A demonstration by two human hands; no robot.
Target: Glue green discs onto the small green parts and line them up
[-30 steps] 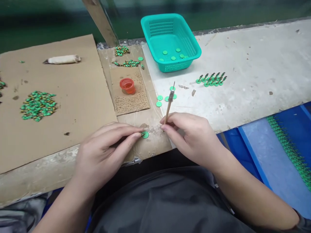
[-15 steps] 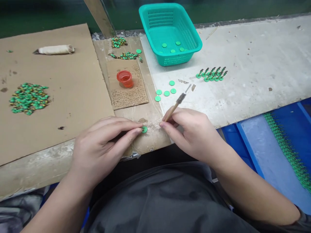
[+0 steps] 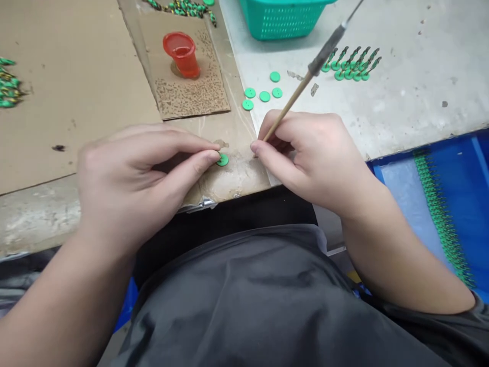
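Thumb and forefinger of my left hand are closed at the edge of a small round green disc, low over the table's front edge. A tiny dark bit shows between the fingertips and the disc; the rest of it is hidden by the fingers. My right hand is closed around a thin wooden-handled needle tool. Its dark wrapped collar and fine metal tip point up and away to the right. Both hands are close together, the right one just beside the disc.
A red cup of liquid stands on a speckled cardboard piece. Several loose green discs lie behind my right hand. Farther right stand green-based twisted pieces. A teal basket is at the back, a blue crate at lower right.
The view has tilted down and come closer, so things on the table appear higher. The needle tool has swung to show more of its length. Both hands keep their grips.
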